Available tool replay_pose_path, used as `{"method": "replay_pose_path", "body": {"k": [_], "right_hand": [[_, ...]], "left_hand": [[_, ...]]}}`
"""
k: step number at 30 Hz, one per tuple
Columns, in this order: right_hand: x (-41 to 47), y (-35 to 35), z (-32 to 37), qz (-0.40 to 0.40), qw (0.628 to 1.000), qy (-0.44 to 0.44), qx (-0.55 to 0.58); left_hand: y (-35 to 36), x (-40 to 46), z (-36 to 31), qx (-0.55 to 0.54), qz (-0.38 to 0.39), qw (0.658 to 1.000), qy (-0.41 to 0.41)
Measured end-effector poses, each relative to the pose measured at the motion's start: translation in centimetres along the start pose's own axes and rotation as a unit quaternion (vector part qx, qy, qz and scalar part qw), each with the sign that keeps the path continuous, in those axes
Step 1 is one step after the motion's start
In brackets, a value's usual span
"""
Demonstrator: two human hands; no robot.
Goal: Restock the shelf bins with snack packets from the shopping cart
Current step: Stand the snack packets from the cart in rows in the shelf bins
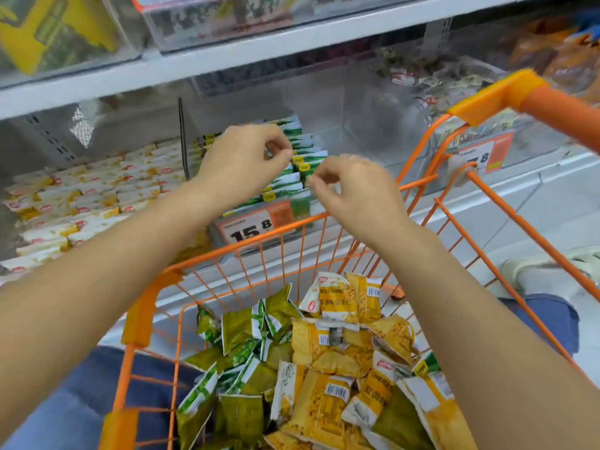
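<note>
An orange wire shopping cart stands against the shelf, holding several green snack packets on its left and yellow ones on its right. Just beyond the cart's front rim is a clear shelf bin with a neat stack of green-and-white packets. My left hand hovers in front of that stack, fingers loosely curled, nothing in it. My right hand hangs beside it, a little lower and to the right, also loosely curled and holding nothing.
The bin to the left holds rows of white-and-yellow packets. A price tag reading 15.8 fronts the green bin. The right-hand bin holds brown packets. The cart handle crosses upper right. My knees in jeans flank the cart.
</note>
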State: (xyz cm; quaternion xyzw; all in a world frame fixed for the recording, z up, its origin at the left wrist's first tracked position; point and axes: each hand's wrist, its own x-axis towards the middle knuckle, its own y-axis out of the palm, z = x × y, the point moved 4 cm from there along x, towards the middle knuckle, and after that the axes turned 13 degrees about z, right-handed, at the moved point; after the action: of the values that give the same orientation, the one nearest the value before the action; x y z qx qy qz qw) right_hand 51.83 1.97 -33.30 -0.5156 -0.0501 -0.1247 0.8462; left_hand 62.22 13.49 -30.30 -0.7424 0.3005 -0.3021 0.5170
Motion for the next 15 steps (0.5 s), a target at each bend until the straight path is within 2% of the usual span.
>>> {"method": "replay_pose_path", "body": {"k": [2, 4, 6, 8, 10, 15], "right_hand": [[0.0, -0.5, 1.7, 0.057, 0.998, -0.011, -0.007], [-0.3, -0.3, 2.2, 0.196, 0.980, 0.010, 0.009], [-1.4, 1.5, 1.5, 0.378, 0.924, 0.057, -0.022], [-2.7, 4.0, -0.1, 0.494, 0.854, 0.101, -0.124], [-3.7, 6.3, -1.7, 0.522, 0.820, 0.124, -0.201], [-4.8, 9.3, -4.1, 0.460, 0.851, 0.120, -0.224]], "left_hand": [[-0.6, -4.9, -0.4, -0.041, 0.007, 0.999, -0.002], [0.3, -8.8, -0.3, -0.049, 0.084, 0.995, -0.017], [2.6, -11.5, 0.1, 0.011, 0.204, 0.979, -0.020], [4.9, -13.0, 0.3, 0.051, 0.291, 0.955, -0.017], [6.6, -13.5, 0.5, 0.032, 0.328, 0.944, -0.019], [9.0, -13.4, 2.0, 0.010, 0.358, 0.933, -0.023]]}}
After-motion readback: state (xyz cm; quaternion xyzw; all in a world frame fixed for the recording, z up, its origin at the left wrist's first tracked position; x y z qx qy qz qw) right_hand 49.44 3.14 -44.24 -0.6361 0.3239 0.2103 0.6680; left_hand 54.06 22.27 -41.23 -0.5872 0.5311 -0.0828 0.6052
